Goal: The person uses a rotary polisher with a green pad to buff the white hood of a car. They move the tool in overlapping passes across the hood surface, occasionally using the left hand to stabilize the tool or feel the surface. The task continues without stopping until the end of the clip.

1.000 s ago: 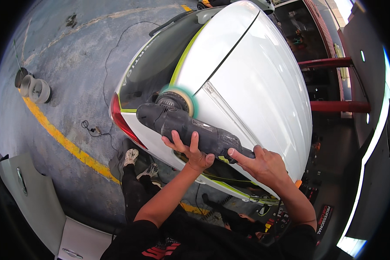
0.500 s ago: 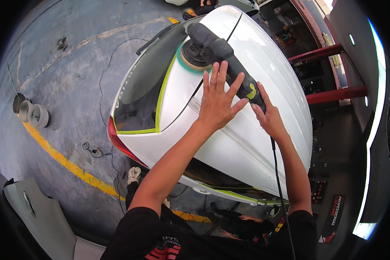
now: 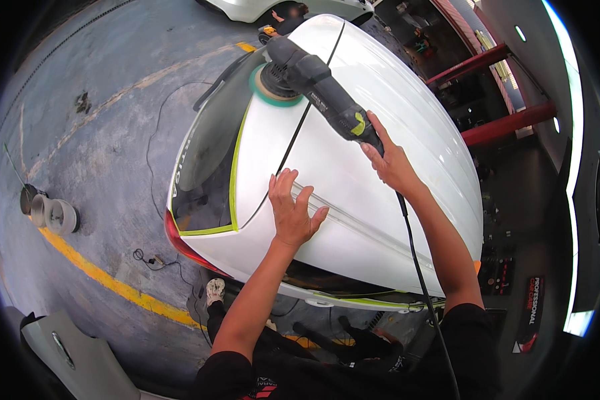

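The black polisher [image 3: 317, 87] is at the rear edge of the white car's roof [image 3: 400, 193]. The person's right hand [image 3: 395, 165] wraps its handle; the left hand [image 3: 293, 217], loosely spread and empty, is over the roof's near side.

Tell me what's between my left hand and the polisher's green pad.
In the head view, white bodywork lies between your left hand and the green pad, with a dark seam crossing it.
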{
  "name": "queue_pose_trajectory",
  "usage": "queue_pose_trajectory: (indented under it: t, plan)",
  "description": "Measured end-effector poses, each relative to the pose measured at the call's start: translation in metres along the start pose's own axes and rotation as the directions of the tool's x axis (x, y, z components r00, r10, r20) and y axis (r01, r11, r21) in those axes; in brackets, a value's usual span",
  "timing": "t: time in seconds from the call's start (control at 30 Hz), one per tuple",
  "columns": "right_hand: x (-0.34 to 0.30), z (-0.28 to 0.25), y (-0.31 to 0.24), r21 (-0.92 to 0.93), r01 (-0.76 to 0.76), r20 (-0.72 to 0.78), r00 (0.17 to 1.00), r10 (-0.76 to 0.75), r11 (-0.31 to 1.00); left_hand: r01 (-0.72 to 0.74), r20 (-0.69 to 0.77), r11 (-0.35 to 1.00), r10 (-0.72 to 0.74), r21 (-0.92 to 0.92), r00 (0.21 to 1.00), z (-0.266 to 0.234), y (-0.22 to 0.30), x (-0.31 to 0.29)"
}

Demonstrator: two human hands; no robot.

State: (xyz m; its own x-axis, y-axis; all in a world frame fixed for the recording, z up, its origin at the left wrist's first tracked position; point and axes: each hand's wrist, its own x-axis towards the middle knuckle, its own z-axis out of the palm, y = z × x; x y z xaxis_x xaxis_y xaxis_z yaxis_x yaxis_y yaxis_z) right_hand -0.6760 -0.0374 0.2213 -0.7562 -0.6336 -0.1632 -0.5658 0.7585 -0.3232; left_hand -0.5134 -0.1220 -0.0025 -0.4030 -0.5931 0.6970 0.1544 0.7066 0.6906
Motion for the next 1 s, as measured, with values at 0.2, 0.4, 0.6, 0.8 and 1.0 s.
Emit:
queue_pose_trajectory:
  t: [0.2,0.4,0.6,0.8,1.0]
  plan:
    - [-0.036,0.004,0.053,0.009,0.139,0.025,0.99,-0.139,0.99,-0.025,-0.068,1.0,0.026,0.005,0.997,0.0,0.002,-0.002]
    - [0.034,-0.02,0.064,0.064,-0.071,-0.084,0.994,0.076,0.995,-0.003,-0.013,0.999,0.004,0.041,1.0,0.002,0.0,-0.004]
    - [0.152,-0.052,0.088,0.025,-0.04,-0.188,0.981,0.044,0.999,0.007,0.015,1.0,-0.007,0.005,1.0,0.0,0.0,-0.005]
    - [0.233,-0.064,0.065,0.167,0.004,-0.208,0.978,0.031,0.986,-0.007,0.052,1.0,0.006,0.027,0.999,-0.004,-0.003,-0.005]
    - [0.181,-0.028,0.06,0.159,-0.014,-0.261,0.964,0.056,0.987,-0.021,0.054,0.999,0.019,0.047,0.998,0.002,-0.003,-0.004]
